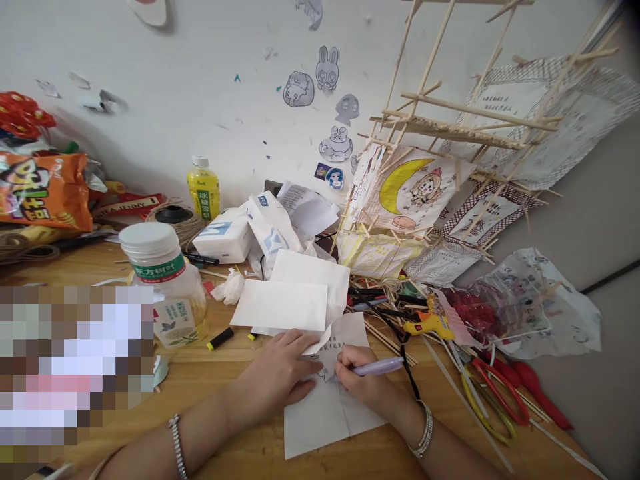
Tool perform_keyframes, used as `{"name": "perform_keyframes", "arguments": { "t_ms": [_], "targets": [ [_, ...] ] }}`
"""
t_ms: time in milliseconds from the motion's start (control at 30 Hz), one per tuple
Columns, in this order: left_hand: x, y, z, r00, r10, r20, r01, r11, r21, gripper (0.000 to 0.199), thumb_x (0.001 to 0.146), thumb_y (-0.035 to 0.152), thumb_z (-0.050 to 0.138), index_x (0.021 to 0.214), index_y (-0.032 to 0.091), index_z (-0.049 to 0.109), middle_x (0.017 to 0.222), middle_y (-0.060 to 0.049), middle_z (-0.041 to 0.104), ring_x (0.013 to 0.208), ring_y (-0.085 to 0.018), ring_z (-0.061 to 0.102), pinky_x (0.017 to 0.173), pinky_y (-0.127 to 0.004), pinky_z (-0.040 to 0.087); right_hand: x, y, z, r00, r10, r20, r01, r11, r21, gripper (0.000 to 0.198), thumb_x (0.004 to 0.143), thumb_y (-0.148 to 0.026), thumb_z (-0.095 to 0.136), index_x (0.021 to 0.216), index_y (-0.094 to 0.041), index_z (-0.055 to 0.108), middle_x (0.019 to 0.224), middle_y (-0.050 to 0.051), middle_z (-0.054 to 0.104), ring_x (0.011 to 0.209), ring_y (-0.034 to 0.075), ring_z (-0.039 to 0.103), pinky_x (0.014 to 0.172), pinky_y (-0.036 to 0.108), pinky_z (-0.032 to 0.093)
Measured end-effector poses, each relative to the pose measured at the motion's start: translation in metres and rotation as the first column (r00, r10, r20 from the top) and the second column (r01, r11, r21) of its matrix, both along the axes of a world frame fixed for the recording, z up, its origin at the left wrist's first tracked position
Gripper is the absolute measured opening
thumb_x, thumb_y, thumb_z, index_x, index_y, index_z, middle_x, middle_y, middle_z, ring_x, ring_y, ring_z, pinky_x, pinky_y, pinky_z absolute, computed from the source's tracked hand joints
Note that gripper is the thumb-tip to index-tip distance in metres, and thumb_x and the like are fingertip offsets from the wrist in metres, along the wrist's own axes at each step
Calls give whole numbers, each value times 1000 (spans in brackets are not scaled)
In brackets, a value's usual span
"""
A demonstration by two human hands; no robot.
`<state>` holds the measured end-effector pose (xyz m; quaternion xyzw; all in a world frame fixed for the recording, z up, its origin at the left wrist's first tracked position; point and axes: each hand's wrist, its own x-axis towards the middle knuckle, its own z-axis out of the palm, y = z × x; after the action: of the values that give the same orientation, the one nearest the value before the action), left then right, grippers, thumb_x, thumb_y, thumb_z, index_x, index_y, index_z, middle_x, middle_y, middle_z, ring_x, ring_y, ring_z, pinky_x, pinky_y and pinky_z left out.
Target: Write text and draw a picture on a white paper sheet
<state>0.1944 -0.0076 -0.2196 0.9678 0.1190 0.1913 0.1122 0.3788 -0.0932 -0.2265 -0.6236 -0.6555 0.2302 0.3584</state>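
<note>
A sheet of white paper [315,427] lies on the wooden table with handwritten characters near its top and a small line drawing in the middle. My right hand [367,383] is closed around a light purple pen [377,366], its tip at the drawing. Flat on the sheet's left side rests my left hand [280,367], fingers stretched out and holding nothing. Just beyond it are more white sheets [280,305], partly overlapping. Beside my left hand lies a black marker [220,339] with a yellow end.
A clear jar with a white lid [153,267] stands left, near a yellow bottle [204,190] and tissue packs [225,237]. Behind rises a stick frame with decorated paper panels [405,190]. To the right are a yellow glue gun [431,323], red-handled scissors [505,393] and plastic bags [545,303].
</note>
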Motion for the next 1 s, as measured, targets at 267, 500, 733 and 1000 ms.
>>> {"name": "perform_keyframes", "arguments": {
  "t_ms": [267, 500, 733, 1000],
  "targets": [
    [0, -1, 2, 1000, -3, 1, 3, 1000, -11, 23, 75, 18, 62, 97, 26, 64, 122, -5, 50, 105, -28, 46, 82, -42, 41, 0, -3, -1, 997, 48, 60, -51, 997, 52, 24, 74, -19, 43, 55, -20, 28, 51, -5, 38, 50, 10, 37, 47, 22, 26],
    [0, 0, 1, 1000, -3, -7, 2, 1000, -9, 24, 76, 18, 61, 98, 27, 64, 124, -6, 49, 106, -29, 46, 85, -43, 41, 1, -1, -3, 999, 35, 8, -35, 998, 46, 25, 72, -19, 44, 53, -20, 28, 50, -5, 36, 49, 9, 34, 46, 21, 25],
    [-1, 0, 0, 1000, -7, -11, 7, 1000, -8, 24, 76, 19, 61, 99, 26, 64, 123, -6, 50, 105, -28, 46, 84, -43, 41, 1, 0, -3, 999, 42, -8, -42, 999, 30, 25, 70, -18, 45, 52, -20, 28, 49, -5, 35, 48, 9, 33, 46, 22, 24],
    [-1, 0, 1, 1000, -1, 22, 1, 1000, 7, 22, 76, 20, 62, 97, 26, 65, 122, -6, 51, 104, -28, 47, 84, -41, 41, 1, -1, -2, 999, 40, -10, -39, 999, 22, 26, 71, -17, 46, 52, -20, 28, 49, -6, 34, 49, 10, 34, 46, 22, 25]
  ]
}}
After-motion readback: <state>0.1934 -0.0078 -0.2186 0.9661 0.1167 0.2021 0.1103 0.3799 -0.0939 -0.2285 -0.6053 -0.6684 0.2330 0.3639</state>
